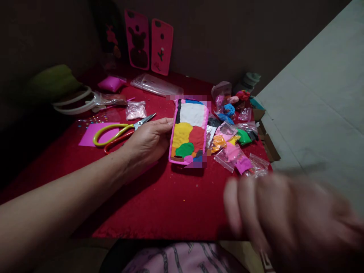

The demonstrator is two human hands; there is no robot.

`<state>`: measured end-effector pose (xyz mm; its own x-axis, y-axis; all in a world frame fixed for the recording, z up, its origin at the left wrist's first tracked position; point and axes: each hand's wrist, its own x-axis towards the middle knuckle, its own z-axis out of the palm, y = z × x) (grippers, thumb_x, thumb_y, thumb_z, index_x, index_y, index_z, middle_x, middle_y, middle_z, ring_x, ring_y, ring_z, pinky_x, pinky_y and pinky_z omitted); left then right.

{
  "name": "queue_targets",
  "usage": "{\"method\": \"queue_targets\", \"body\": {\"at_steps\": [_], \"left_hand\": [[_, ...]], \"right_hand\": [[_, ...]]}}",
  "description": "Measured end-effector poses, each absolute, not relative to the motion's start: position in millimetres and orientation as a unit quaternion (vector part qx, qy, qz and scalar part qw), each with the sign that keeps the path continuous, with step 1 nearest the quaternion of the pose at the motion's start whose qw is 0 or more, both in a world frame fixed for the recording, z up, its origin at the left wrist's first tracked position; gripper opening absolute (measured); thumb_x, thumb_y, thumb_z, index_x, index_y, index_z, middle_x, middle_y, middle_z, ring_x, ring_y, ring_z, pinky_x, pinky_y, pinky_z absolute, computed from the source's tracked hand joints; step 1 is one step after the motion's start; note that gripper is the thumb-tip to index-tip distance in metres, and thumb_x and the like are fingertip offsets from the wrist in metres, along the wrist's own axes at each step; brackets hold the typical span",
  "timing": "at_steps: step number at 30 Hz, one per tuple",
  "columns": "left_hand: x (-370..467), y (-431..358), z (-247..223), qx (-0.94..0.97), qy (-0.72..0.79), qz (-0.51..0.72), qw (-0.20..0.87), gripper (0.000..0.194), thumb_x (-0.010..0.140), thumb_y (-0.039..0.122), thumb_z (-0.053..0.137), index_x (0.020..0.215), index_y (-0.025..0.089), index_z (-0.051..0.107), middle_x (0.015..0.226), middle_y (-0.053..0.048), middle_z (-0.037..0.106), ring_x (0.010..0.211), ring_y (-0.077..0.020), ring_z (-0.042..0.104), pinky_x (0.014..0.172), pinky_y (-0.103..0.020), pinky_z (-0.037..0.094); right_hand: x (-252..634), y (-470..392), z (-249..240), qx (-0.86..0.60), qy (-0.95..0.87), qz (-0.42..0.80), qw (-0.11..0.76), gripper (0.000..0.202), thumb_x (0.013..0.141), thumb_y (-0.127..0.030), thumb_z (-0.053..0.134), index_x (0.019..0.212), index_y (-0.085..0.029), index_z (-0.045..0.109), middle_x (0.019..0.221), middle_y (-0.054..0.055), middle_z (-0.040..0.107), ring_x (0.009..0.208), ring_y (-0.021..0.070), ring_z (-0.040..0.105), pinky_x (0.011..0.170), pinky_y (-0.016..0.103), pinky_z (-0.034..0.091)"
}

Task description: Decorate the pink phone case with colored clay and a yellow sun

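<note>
Patchwork phone case (190, 134) was held up over the middle of the red-covered desk (159, 216), patterned face to the camera: white block up top, yellow and red below, green lower down, pink rim. Some of its edge was pixelated.

Left hand (152, 140) had it by the left edge, thumb at the side, other fingers mostly hidden behind. Right hand (284, 212) was off the case, a blur over the near right corner of the desk. Fingers looked bent; couldn't tell how far closed, or if it had hold of anything.

Just right of the case, toward the desk's right edge: pile of coloured clay packets (233, 149), blue lump (229, 110) behind them. Left of the case: scissors (138, 124), yellow and red handles, blades pointing to the far side, partly on a pink sheet (88, 138). Pale pink packet (135, 111) lay just beyond the blades. Farther back: clear cases (156, 85) lying flat, bright pink pouch (111, 83) to their left. Two pink cases (137, 49) stood upright by the far edge.
</note>
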<state>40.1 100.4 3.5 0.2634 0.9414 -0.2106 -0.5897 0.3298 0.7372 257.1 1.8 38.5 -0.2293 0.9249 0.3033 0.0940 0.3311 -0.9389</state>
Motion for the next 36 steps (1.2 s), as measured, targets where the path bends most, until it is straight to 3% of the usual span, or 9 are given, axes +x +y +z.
{"method": "queue_targets", "body": {"at_steps": [2, 3, 4, 7, 11, 32, 36], "left_hand": [[39.7, 100.0, 5.8, 0.268, 0.331, 0.501, 0.754, 0.022, 0.088, 0.010, 0.050, 0.087, 0.007, 0.072, 0.084, -0.013, 0.075, 0.085, -0.0254, 0.071, 0.089, -0.042, 0.054], [39.6, 99.6, 7.0, 0.267, 0.332, 0.497, 0.756, 0.022, 0.088, 0.010, 0.050, 0.088, 0.007, 0.072, 0.085, -0.014, 0.076, 0.085, -0.0258, 0.071, 0.089, -0.042, 0.055], [39.5, 99.1, 8.1, 0.266, 0.333, 0.494, 0.757, 0.022, 0.089, 0.011, 0.050, 0.088, 0.007, 0.072, 0.086, -0.014, 0.076, 0.086, -0.0261, 0.071, 0.088, -0.042, 0.055], [39.3, 97.6, 10.4, 0.267, 0.331, 0.490, 0.761, 0.024, 0.089, 0.011, 0.049, 0.088, 0.007, 0.073, 0.087, -0.014, 0.076, 0.087, -0.0266, 0.072, 0.088, -0.042, 0.055], [39.3, 97.3, 10.9, 0.279, 0.326, 0.490, 0.759, 0.025, 0.090, 0.012, 0.048, 0.089, 0.007, 0.073, 0.089, -0.015, 0.076, 0.088, -0.0270, 0.072, 0.087, -0.042, 0.056], [43.3, 92.9, 8.7, 0.274, 0.329, 0.509, 0.747, 0.020, 0.088, 0.009, 0.051, 0.079, 0.008, 0.068, 0.092, -0.016, 0.073, 0.088, -0.0254, 0.069, 0.090, -0.042, 0.053], [43.7, 93.2, 9.0, 0.280, 0.322, 0.503, 0.751, 0.021, 0.089, 0.010, 0.050, 0.084, 0.007, 0.070, 0.092, -0.016, 0.074, 0.089, -0.0275, 0.070, 0.088, -0.045, 0.054]], "right_hand": [[248.2, 20.8, 39.5, -0.448, -0.611, 0.393, 0.522, 0.017, 0.086, -0.042, 0.063, 0.081, -0.026, 0.069, 0.084, 0.002, 0.067, 0.079, 0.0161, 0.062, 0.071, 0.030, 0.051], [244.0, 29.2, 36.8, -0.500, -0.558, 0.381, 0.542, 0.006, 0.083, -0.031, 0.068, 0.086, -0.026, 0.068, 0.088, 0.001, 0.066, 0.079, 0.0139, 0.061, 0.069, 0.026, 0.050], [240.3, 36.4, 32.2, -0.525, -0.519, 0.420, 0.527, 0.012, 0.080, -0.026, 0.071, 0.091, -0.025, 0.067, 0.093, 0.001, 0.066, 0.077, 0.0130, 0.060, 0.064, 0.025, 0.048], [232.6, 49.3, 12.5, -0.525, -0.466, 0.558, 0.442, 0.023, 0.076, -0.029, 0.074, 0.096, -0.020, 0.067, 0.083, 0.001, 0.065, 0.064, 0.0105, 0.056, 0.053, 0.022, 0.043], [227.3, 49.6, -3.9, -0.503, -0.474, 0.609, 0.389, 0.013, 0.075, -0.022, 0.071, 0.086, -0.018, 0.068, 0.075, -0.002, 0.063, 0.058, 0.0082, 0.052, 0.052, 0.021, 0.041], [220.1, 51.5, -9.1, -0.495, -0.454, 0.635, 0.381, 0.010, 0.070, -0.021, 0.073, 0.078, -0.016, 0.070, 0.065, -0.001, 0.062, 0.053, 0.0095, 0.048, 0.047, 0.022, 0.038], [219.5, 51.9, -9.2, -0.503, -0.446, 0.633, 0.383, 0.013, 0.068, -0.022, 0.075, 0.077, -0.016, 0.069, 0.068, -0.001, 0.064, 0.051, 0.0093, 0.049, 0.046, 0.023, 0.038]]}}
